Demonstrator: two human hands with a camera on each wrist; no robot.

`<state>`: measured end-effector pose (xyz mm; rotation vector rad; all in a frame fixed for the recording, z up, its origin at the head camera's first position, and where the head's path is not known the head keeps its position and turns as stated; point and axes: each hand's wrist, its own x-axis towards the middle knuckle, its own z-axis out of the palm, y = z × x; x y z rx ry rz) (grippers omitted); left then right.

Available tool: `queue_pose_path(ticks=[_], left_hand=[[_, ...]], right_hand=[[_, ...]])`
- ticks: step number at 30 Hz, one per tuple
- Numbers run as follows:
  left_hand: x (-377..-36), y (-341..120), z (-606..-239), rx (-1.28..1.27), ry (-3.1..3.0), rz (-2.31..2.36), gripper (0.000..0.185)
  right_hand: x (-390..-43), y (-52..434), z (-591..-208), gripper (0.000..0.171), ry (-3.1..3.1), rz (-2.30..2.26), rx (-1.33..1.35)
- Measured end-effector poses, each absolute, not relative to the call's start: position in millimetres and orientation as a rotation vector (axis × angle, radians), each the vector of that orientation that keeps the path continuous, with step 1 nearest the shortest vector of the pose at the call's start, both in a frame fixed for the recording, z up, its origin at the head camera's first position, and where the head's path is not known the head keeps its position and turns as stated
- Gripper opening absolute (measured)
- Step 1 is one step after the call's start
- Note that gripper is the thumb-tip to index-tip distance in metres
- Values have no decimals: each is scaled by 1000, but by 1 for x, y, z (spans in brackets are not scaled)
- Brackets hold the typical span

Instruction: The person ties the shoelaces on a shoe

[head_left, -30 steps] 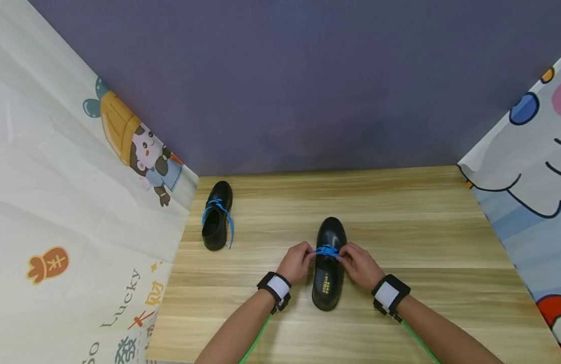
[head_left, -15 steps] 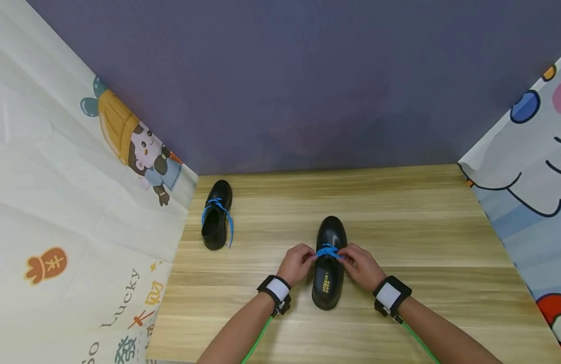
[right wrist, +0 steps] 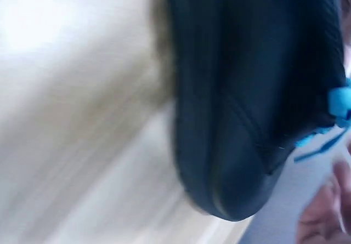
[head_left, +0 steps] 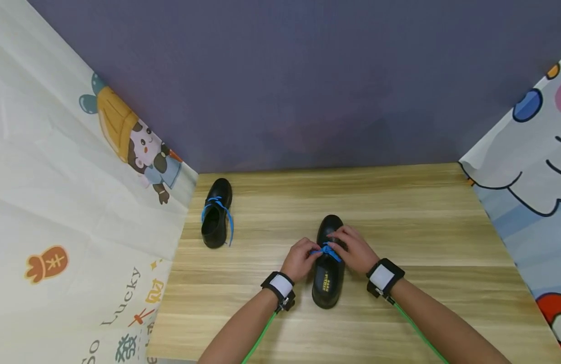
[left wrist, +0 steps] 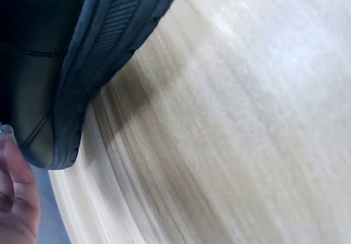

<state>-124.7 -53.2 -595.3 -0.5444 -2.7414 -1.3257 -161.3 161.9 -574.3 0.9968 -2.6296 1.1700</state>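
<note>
A black shoe (head_left: 328,283) with a blue lace (head_left: 327,251) stands on the wooden table (head_left: 421,242), toe pointing away from me. My left hand (head_left: 300,259) pinches the lace at the shoe's left side. My right hand (head_left: 353,247) lies over the top of the shoe and grips the lace from the right. The left wrist view shows the shoe's ribbed sole (left wrist: 104,52) and a fingertip (left wrist: 13,162). The right wrist view, blurred, shows the shoe's black upper (right wrist: 247,101) and a bit of blue lace (right wrist: 337,104).
A second black shoe (head_left: 217,217) with a loose blue lace stands at the table's far left. Cartoon-printed cloths (head_left: 80,212) hang along the left and right (head_left: 530,167) sides. A purple wall (head_left: 285,76) closes the back.
My right hand has moved forward and to the left, over the top of the shoe. The left hand has stayed at the lace, shifting slightly.
</note>
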Motion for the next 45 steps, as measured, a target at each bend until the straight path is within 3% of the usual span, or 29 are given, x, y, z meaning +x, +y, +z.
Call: queue_pose_path(ticks=[13, 27, 33, 41, 45], left_hand=[[-127, -54, -597, -627, -2617, -1294, 4], [-130, -51, -590, -422, -2700, -1616, 11], [-133, -47, -591, -356, -2743, -1710, 12], [-133, -45, -586, -457, -2758, -1611, 12], [-132, -45, -586, -478, -2768, -1486, 9]], right_hand=[[-179, 154, -568, 23, -2880, 1086, 1299], [-173, 162, -579, 18, -2741, 1283, 1219], [-168, 160, -582, 25, -2644, 1318, 1175], [-160, 160, -586, 34, -2564, 1367, 1040], [-154, 162, -588, 46, -2571, 1351, 948]])
